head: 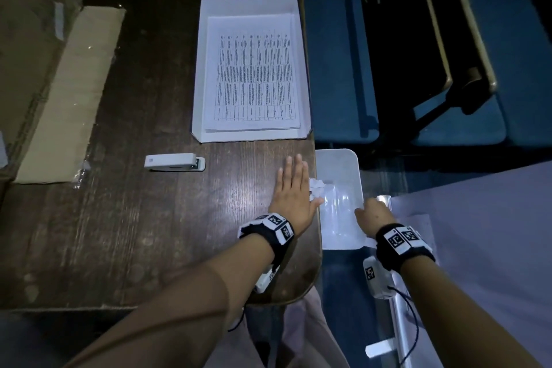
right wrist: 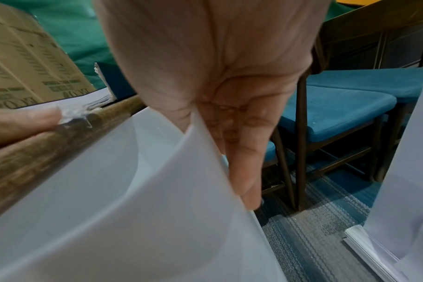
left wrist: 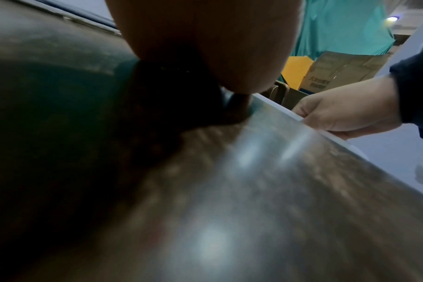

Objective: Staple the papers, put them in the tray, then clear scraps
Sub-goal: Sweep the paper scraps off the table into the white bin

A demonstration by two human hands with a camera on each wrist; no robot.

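The white tray [head: 203,69] at the table's far side holds the printed papers [head: 254,75]. The white stapler [head: 174,162] lies on the dark wooden table [head: 149,218], left of my hands. My left hand [head: 294,185] lies flat at the table's right edge, fingers straight, its side against crumpled white paper scraps [head: 316,185] that sit at the edge. Just below that edge is a white plastic bin [head: 340,164]. My right hand [head: 372,212] grips its right rim, fingers [right wrist: 244,162] outside the wall [right wrist: 181,190]. In the right wrist view the scraps [right wrist: 73,114] touch a left fingertip [right wrist: 36,118].
An open cardboard box with its flap [head: 71,92] takes up the table's left side. Blue-cushioned chairs [head: 337,54] stand to the right of the table, over striped carpet [right wrist: 314,238]. A pale sheet-covered surface [head: 478,233] lies to my right.
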